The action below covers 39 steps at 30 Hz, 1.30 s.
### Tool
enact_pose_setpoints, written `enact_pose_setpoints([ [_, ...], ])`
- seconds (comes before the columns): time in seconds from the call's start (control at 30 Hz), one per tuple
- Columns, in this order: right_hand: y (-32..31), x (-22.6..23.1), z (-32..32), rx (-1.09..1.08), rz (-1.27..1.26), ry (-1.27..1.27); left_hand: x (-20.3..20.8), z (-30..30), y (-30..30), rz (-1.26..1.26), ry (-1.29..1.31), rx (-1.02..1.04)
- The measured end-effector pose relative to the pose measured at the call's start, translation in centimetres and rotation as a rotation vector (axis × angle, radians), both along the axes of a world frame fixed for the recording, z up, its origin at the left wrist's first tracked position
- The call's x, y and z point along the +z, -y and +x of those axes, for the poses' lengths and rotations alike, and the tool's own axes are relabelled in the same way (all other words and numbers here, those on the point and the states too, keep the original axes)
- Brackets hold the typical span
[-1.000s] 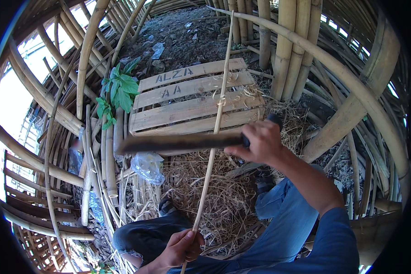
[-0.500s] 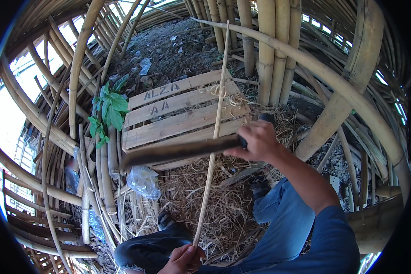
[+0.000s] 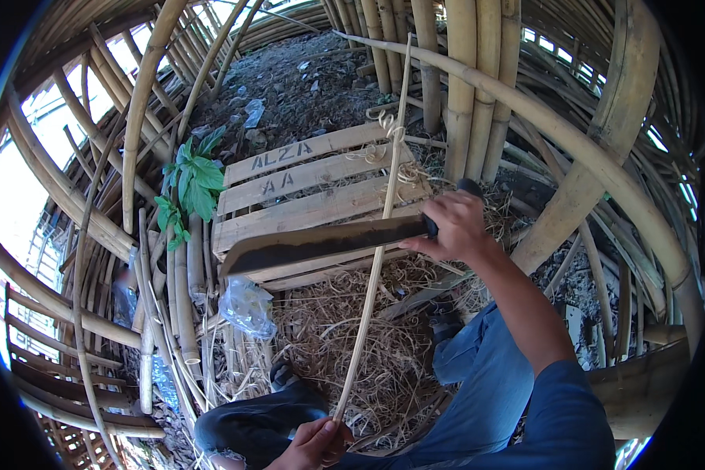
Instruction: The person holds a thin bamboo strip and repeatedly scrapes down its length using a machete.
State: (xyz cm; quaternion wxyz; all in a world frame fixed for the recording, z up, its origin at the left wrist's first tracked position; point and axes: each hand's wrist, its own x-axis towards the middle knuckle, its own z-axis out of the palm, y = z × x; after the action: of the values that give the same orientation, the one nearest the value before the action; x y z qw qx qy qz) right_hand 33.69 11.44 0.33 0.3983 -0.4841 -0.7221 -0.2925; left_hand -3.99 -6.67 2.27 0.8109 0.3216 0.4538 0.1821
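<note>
Person seated from where I stand, jeans-clad knees apart. Right hand (image 3: 453, 225) — fingers closed round the dark handle of a machete (image 3: 321, 244), blade pointing left, roughly level. Left hand (image 3: 317, 444) low, near the lap, closed on the near end of a pale bamboo strip (image 3: 366, 313). Strip runs up and away, slanting right; blade crosses above it — contact between the two, cannot tell. Thin curls (image 3: 388, 129) sit on the strip toward its far end. Beyond and partly under the blade in view: slatted wooden crate (image 3: 278, 219). Loose shavings (image 3: 329, 321) cover the ground between the feet; clear plastic bag (image 3: 247, 307) near the blade tip, leafy green plant (image 3: 196, 184) left of the crate
</note>
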Motion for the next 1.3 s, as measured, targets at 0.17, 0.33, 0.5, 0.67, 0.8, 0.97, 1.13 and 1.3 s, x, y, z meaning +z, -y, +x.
enact_pose_setpoints([
  [0.17,-1.8,1.3,5.4,-0.341,-0.244,-0.321,0.0,-0.1,1.8,0.037,-0.004,-0.027],
  [0.33,-0.2,0.9,5.7,-0.364,-0.266,-0.482,-1.7,-0.5,1.6,0.01,-0.058,-0.051],
  [0.5,1.9,1.4,-1.5,0.01,-0.245,-0.322,-2.2,-1.1,-0.4,-0.002,0.072,-0.03],
  [0.67,4.3,0.8,-7.9,0.167,-0.319,-0.114,-2.3,0.5,-3.3,0.142,0.173,0.003],
  [0.8,6.3,-0.9,-12.0,0.339,-0.376,-0.112,-1.9,1.1,-4.2,0.121,0.261,0.101],
  [0.97,7.9,0.1,-13.5,0.402,-0.315,0.028,-1.3,1.9,-4.2,0.119,0.267,0.15],
  [1.13,5.7,0.0,-11.7,0.27,-0.29,-0.085,-1.1,2.5,-3.8,0.07,0.292,0.143],
  [1.3,6.2,-1.0,-11.9,0.299,-0.328,-0.085,-1.7,2.6,-4.0,0.049,0.254,0.138],
])
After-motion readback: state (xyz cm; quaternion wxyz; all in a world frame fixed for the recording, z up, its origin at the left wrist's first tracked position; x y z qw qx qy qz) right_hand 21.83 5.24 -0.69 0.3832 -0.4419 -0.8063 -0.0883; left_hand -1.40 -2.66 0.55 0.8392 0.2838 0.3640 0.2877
